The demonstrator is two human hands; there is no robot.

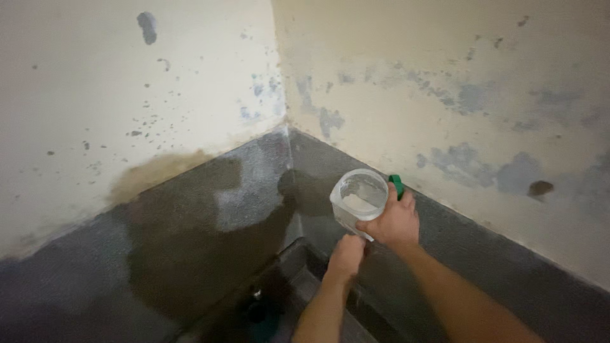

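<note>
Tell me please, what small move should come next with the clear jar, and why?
Probably tip the clear jar a little further toward the wet corner. The right hand holds it by the side, open mouth up, with white powder inside. The left hand is closed just below its base. The dark floor below looks damp, so the powder seems meant for there.

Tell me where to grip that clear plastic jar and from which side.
Grip the clear plastic jar around its side wall below the open rim, from the right, as the right hand does. Its mouth faces up with white powder inside, so a side hold probably keeps it level. The left hand touches its lower corner.
</note>
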